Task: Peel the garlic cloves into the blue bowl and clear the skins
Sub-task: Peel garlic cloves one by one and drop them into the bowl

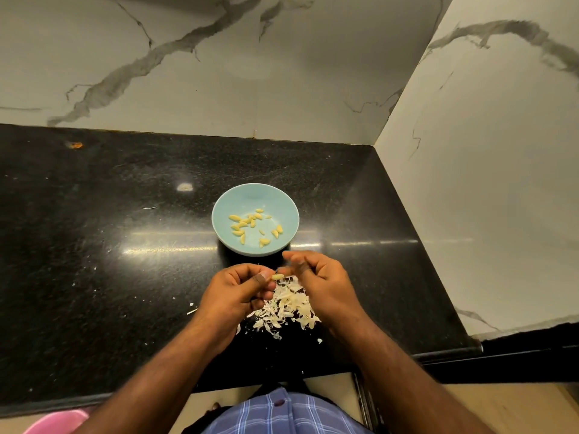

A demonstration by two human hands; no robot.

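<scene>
The left hand pinches a garlic clove, long axis pointing toward the right hand, whose curled fingers meet it, just short of the blue bowl near the counter's front edge.

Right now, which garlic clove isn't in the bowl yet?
The clove pinched between the left hand and right hand, above the skin pile. All other peeled cloves lie inside the blue bowl.
</scene>
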